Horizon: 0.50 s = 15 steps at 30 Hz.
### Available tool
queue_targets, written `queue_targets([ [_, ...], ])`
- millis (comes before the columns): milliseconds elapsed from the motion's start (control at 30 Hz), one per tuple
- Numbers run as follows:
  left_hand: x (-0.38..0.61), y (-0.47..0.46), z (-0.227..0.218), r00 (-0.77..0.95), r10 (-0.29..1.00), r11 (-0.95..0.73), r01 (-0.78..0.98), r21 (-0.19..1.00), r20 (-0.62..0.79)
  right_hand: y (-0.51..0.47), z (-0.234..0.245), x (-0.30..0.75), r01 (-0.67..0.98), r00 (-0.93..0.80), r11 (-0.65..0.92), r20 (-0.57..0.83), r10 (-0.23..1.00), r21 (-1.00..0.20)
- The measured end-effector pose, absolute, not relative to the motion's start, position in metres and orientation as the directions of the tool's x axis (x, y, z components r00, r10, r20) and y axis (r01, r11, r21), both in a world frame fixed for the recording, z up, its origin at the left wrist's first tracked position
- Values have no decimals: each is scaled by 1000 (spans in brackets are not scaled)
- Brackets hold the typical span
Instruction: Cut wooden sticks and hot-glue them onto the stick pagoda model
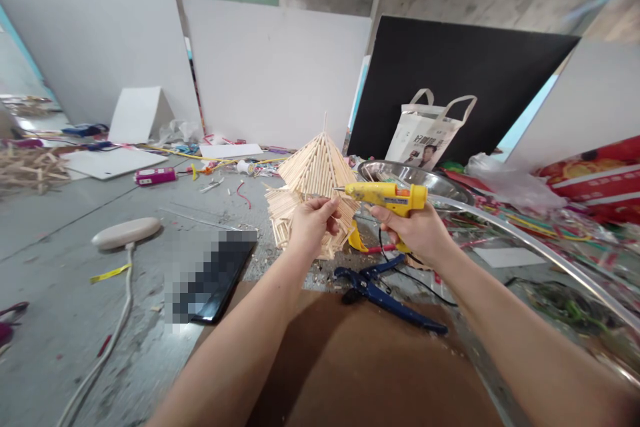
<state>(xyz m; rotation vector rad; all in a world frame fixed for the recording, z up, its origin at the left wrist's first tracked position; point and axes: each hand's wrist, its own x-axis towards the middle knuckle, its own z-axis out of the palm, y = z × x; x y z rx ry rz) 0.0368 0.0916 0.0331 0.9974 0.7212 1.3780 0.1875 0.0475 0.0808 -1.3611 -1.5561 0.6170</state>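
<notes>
My right hand is wrapped round the grip of a yellow hot glue gun, its nozzle pointing left. A long translucent glue stick runs out of the gun's back end toward the lower right. Close to the nozzle tip is my left hand, its fingers pinched together; whatever they hold is too small to make out. Behind both hands stands a model building of thin pale wooden sticks, with a pointed roof and a single stick upright at its peak. My left hand hides part of its lower tier.
Blue cutters lie on a brown board before me. A phone and a white oval device with a cable are to the left. Behind on the right are a metal bowl and a tote bag. Scraps litter the floor.
</notes>
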Motion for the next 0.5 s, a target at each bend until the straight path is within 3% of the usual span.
queue_targets([
  [500,36,88,39,145,988,40,-566,823,52,50,77,189,380,68,246,292,954,-892],
])
